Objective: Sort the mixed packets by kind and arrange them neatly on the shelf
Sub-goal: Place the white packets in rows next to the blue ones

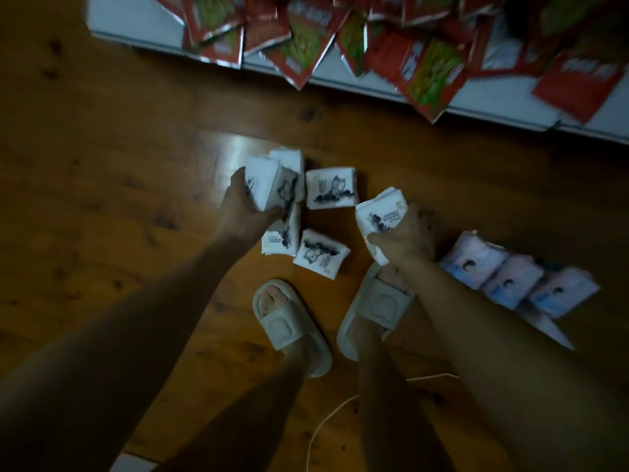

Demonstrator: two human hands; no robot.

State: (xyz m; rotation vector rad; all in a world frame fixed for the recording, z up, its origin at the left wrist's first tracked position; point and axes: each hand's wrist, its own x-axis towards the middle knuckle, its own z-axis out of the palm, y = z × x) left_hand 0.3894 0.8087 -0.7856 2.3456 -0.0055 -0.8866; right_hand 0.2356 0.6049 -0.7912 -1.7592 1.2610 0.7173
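Both hands gathering white packets off the floor

The left hand (243, 207) grips a white packet (269, 185); the right hand (405, 233) grips another (379, 216). Loose white packets (330, 187) lie on the floor (102, 165) between the hands, about equally near each. The shelf (340, 78), strewn with red packets (429, 76), lies beyond them. Blue packets (517, 281) sit in a row beside the right hand. Their print is too blurred to read.
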